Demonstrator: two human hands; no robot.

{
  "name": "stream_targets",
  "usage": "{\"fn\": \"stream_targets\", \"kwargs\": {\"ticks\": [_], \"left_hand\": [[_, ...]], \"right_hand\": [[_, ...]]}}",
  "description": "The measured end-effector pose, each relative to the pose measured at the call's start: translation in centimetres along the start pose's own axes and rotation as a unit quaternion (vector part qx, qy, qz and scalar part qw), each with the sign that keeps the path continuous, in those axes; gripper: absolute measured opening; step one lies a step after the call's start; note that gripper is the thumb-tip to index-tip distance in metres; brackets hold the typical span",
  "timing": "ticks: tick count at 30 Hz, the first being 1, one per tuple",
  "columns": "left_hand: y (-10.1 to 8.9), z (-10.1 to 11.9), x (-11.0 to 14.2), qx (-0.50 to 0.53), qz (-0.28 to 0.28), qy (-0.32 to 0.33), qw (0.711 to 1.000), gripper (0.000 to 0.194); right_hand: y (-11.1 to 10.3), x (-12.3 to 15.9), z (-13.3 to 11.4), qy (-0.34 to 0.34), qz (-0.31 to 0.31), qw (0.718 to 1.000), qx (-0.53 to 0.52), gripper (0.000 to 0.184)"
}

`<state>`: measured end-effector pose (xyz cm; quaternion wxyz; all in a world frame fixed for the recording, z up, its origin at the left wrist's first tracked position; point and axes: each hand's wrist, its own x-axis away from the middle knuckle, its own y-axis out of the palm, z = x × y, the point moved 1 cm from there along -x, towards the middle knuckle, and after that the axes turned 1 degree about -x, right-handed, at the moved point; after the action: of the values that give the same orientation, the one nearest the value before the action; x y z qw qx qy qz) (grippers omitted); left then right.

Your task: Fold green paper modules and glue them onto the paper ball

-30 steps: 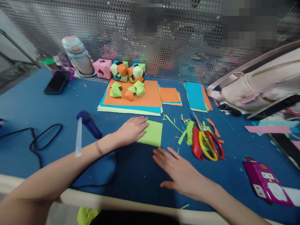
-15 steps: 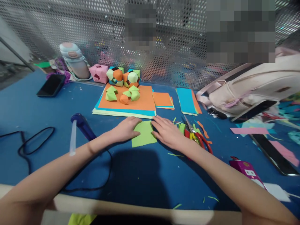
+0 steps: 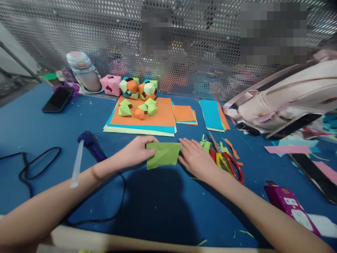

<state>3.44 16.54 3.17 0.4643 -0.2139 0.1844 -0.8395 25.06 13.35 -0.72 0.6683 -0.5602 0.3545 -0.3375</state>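
A square of green paper (image 3: 162,156) is lifted and tilted up in front of me, at the middle of the table. My left hand (image 3: 138,149) is closed on its left edge, thumb on the near face and fingers behind. Beside the right edge, my right hand (image 3: 196,158) lies with its fingers stretched out, its fingertips at the paper's edge; whether they touch it I cannot tell. Just beyond my right hand are scissors (image 3: 233,165) with red and yellow handles, partly hidden by my forearm, among green paper scraps (image 3: 206,144).
Behind my hands lies a stack of coloured sheets (image 3: 147,121) bearing small folded pieces. Folded paper balls (image 3: 129,88) and a bottle (image 3: 88,75) stand by the mesh. A blue glue gun (image 3: 92,146) is left, a purple power strip (image 3: 288,207) right, a bag (image 3: 289,95) back right.
The right hand moved in from the near right to the paper's right edge. The green paper, flat on the table before, has been raised and tilted by the left hand.
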Motion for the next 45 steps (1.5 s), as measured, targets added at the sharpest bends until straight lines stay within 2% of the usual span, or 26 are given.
{"fn": "stream_targets", "kwargs": {"ticks": [3,5,6,8,10,12,14,15,18,19,20,21,24,26,27,30,32,34,37,39,42,45], "left_hand": [[0.1,0.2,0.9,0.034,-0.034,-0.021,0.999,0.017],[0.0,0.0,1.5,0.049,-0.036,-0.032,0.998,0.018],[-0.2,-0.2,1.9,0.06,-0.03,-0.042,0.997,0.019],[-0.5,-0.7,2.5,0.084,-0.011,-0.068,0.994,0.021],[-0.8,-1.3,3.0,0.097,0.016,-0.091,0.991,0.021],[-0.9,-1.7,3.2,0.107,0.037,-0.107,0.988,0.022],[-0.8,-2.1,3.2,0.125,0.044,-0.113,0.985,0.023],[-0.6,-2.2,3.1,0.134,0.044,-0.111,0.984,0.022],[-0.2,-2.6,2.7,0.165,0.046,-0.102,0.98,0.021],[-0.1,-2.8,2.6,0.174,0.049,-0.103,0.978,0.021],[0.0,-3.0,2.5,0.18,0.051,-0.106,0.976,0.021],[0.1,-3.2,2.5,0.185,0.053,-0.111,0.975,0.021],[0.3,-3.6,2.6,0.196,0.058,-0.115,0.972,0.02],[0.6,-3.6,2.5,0.21,0.055,-0.108,0.97,0.019],[0.7,-3.5,2.5,0.218,0.052,-0.101,0.969,0.019],[1.2,-3.0,2.5,0.221,0.044,-0.088,0.97,0.016],[1.5,-2.8,2.6,0.223,0.047,-0.09,0.969,0.017],[1.8,-2.8,2.8,0.273,0.049,-0.088,0.957,0.026],[2.3,-3.0,3.0,0.399,0.05,-0.08,0.912,0.047],[2.7,-3.1,3.2,0.447,0.032,-0.081,0.89,0.053],[3.4,-3.1,3.3,0.45,-0.011,-0.075,0.89,0.049],[3.7,-3.2,3.4,0.412,-0.006,-0.063,0.909,0.049]], "right_hand": [[1.4,-1.8,-1.1,-0.119,-0.041,0.99,-0.062,0.054],[2.2,-2.1,-0.9,-0.144,-0.065,0.984,-0.079,0.06],[2.4,-1.9,-0.5,-0.126,-0.071,0.987,-0.075,0.062],[2.6,-0.9,0.4,-0.045,-0.065,0.996,-0.047,0.067],[2.2,0.5,1.1,0.047,-0.041,0.998,-0.008,0.073],[1.5,1.6,1.1,0.102,-0.017,0.995,0.014,0.071],[0.8,1.8,0.3,0.102,0.004,0.995,0.007,0.068],[0.6,1.6,-0.3,0.074,0.007,0.997,-0.008,0.066],[0.9,0.8,-1.7,-0.071,-0.023,0.994,-0.075,0.062],[1.1,0.7,-1.8,-0.095,-0.033,0.991,-0.092,0.063],[1.3,0.7,-1.6,-0.092,-0.035,0.99,-0.102,0.064],[1.4,0.8,-1.2,-0.06,-0.025,0.992,-0.105,0.064],[0.9,1.6,0.0,0.08,0.05,0.987,-0.13,0.056],[0.0,2.0,-0.1,0.13,0.07,0.961,-0.233,0.05],[-0.4,2.1,-0.6,0.15,0.056,0.937,-0.311,0.047],[-0.9,1.9,-2.5,0.182,-0.032,0.831,-0.525,0.037],[-0.6,1.6,-3.5,0.199,-0.067,0.787,-0.58,0.028],[0.0,1.4,-3.8,0.23,-0.059,0.769,-0.594,0.031],[0.8,1.3,-3.6,0.267,-0.015,0.744,-0.612,0.033],[1.0,1.4,-3.6,0.275,-0.006,0.738,-0.616,0.034],[1.0,1.5,-4.0,0.267,-0.007,0.735,-0.623,0.032],[0.8,1.5,-4.4,0.257,-0.004,0.729,-0.634,0.032]]}}
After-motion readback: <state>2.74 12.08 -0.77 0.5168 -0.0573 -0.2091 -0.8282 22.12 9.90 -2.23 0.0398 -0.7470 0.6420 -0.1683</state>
